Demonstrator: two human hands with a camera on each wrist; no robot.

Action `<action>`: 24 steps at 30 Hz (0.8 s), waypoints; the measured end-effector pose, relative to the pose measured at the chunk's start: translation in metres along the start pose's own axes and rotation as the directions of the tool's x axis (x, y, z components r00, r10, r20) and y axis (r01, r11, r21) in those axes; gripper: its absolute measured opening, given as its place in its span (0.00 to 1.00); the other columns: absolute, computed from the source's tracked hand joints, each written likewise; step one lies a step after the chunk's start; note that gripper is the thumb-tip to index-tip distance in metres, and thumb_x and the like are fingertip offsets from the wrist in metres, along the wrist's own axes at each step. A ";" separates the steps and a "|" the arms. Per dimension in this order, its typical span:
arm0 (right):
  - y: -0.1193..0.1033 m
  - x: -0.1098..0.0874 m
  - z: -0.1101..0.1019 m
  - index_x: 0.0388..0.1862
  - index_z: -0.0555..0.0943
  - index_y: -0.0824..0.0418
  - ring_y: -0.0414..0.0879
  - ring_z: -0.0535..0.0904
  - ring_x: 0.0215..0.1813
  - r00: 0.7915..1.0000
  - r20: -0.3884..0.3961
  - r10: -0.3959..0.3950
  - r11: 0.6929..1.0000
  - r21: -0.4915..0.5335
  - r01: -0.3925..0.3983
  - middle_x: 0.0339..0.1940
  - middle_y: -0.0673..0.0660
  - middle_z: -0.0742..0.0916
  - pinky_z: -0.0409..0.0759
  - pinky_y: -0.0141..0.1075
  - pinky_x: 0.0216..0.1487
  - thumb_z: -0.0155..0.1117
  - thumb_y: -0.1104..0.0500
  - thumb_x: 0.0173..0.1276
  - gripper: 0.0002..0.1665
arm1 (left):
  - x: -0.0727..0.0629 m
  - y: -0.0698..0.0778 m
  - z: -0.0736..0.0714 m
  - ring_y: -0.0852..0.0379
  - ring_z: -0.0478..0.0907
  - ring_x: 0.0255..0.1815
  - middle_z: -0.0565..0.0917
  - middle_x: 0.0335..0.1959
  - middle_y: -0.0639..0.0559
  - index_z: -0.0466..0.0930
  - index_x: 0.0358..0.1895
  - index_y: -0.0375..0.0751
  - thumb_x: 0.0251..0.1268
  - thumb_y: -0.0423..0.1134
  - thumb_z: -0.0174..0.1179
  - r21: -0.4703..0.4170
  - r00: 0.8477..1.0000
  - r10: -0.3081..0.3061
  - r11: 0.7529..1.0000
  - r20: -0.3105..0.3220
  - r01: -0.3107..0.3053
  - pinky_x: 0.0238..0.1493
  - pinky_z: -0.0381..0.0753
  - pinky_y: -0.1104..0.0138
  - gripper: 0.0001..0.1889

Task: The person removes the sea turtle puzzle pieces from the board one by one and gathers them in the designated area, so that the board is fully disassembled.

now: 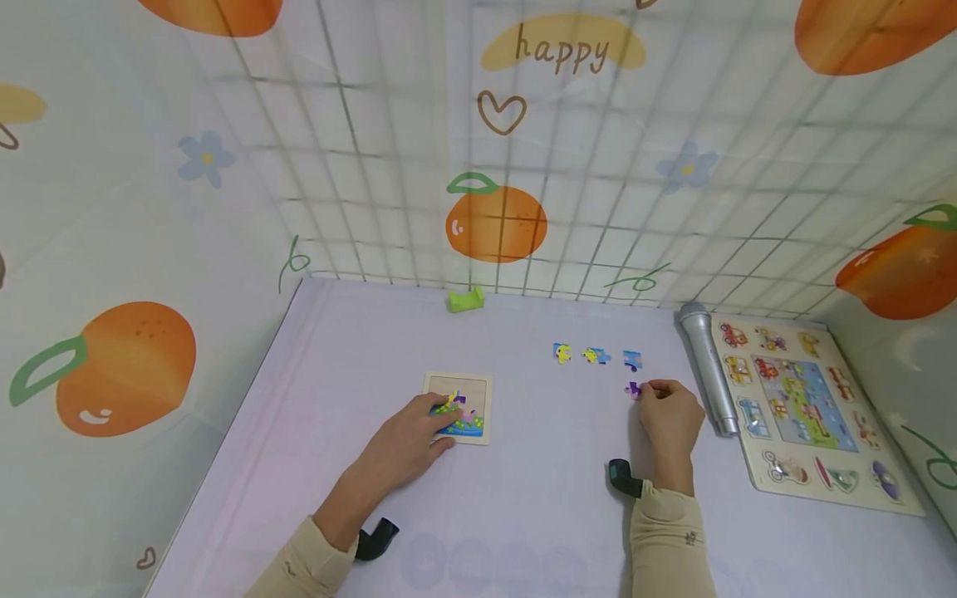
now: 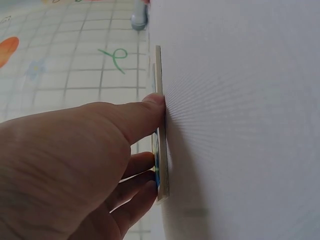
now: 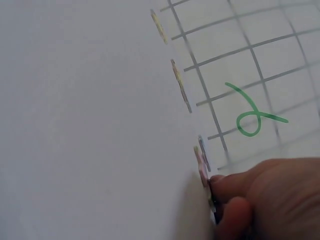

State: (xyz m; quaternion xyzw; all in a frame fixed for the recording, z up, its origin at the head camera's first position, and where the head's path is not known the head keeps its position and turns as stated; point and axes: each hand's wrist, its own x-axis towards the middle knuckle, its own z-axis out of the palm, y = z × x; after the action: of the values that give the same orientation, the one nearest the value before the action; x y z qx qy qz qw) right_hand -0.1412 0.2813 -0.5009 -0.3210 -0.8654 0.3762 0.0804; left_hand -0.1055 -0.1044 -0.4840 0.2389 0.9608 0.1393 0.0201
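My left hand (image 1: pixel 409 438) rests on a small wooden puzzle tray (image 1: pixel 487 407), its fingers lying over colourful jigsaw pieces (image 1: pixel 471 428) inside and partly hiding them. In the left wrist view, the thumb presses at the rim of the tray (image 2: pixel 159 75), which lies flat on the table. Off to the right, my right hand (image 1: pixel 670 415) pinches a purple jigsaw piece (image 1: pixel 633 389) between thumb and forefinger, low over the tabletop. Just beyond it are three loose pieces in a row: a yellow-and-blue one (image 1: pixel 562 354), another yellow-and-blue one (image 1: pixel 596 355) and a blue one (image 1: pixel 632 360).
A silver microphone (image 1: pixel 708 365) lies right of my right hand, beside a large wooden picture board (image 1: pixel 763 465). At the back edge sits a green block (image 1: pixel 467 300). Fabric printed with oranges, over a wire grid, walls the table at the back.
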 end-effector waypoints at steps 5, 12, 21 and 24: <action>0.001 0.002 0.002 0.49 0.85 0.65 0.50 0.79 0.32 1.000 -0.012 0.011 1.000 0.019 -0.011 0.38 0.62 0.87 0.73 0.30 0.22 0.60 0.53 0.75 0.17 | 0.000 0.000 -0.001 0.50 0.74 0.69 0.77 0.67 0.46 0.81 0.67 0.52 0.67 0.50 0.68 0.013 1.000 -0.002 1.000 0.006 0.002 0.68 0.78 0.58 0.25; 0.000 0.001 0.002 0.50 0.86 0.65 0.52 0.79 0.39 1.000 -0.008 0.010 0.999 0.037 -0.009 0.42 0.64 0.88 0.73 0.30 0.26 0.61 0.52 0.74 0.18 | 0.000 -0.001 -0.001 0.50 0.74 0.70 0.77 0.68 0.47 0.80 0.67 0.52 0.67 0.50 0.68 0.009 1.000 -0.011 1.000 0.008 0.011 0.68 0.78 0.59 0.26; 0.001 0.001 0.002 0.51 0.86 0.64 0.54 0.79 0.46 1.000 0.007 0.024 0.999 0.048 -0.024 0.45 0.64 0.88 0.73 0.35 0.35 0.61 0.52 0.75 0.18 | 0.000 0.000 -0.002 0.49 0.74 0.69 0.77 0.68 0.47 0.80 0.67 0.52 0.67 0.50 0.68 -0.015 1.000 -0.020 1.000 0.010 0.020 0.68 0.79 0.57 0.26; 0.002 0.002 0.003 0.52 0.86 0.64 0.54 0.78 0.46 1.000 0.003 0.031 0.999 0.044 -0.031 0.46 0.64 0.88 0.73 0.34 0.35 0.60 0.51 0.76 0.19 | 0.000 -0.001 -0.002 0.50 0.75 0.69 0.77 0.67 0.47 0.81 0.66 0.53 0.67 0.50 0.69 -0.025 1.000 -0.023 0.999 0.003 0.023 0.67 0.79 0.57 0.25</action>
State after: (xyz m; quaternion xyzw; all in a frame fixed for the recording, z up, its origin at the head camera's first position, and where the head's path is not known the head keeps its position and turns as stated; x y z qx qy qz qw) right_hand -0.1424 0.2821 -0.5044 -0.3321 -0.8519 0.3969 0.0804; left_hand -0.1062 -0.1052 -0.4825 0.2277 0.9617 0.1505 0.0262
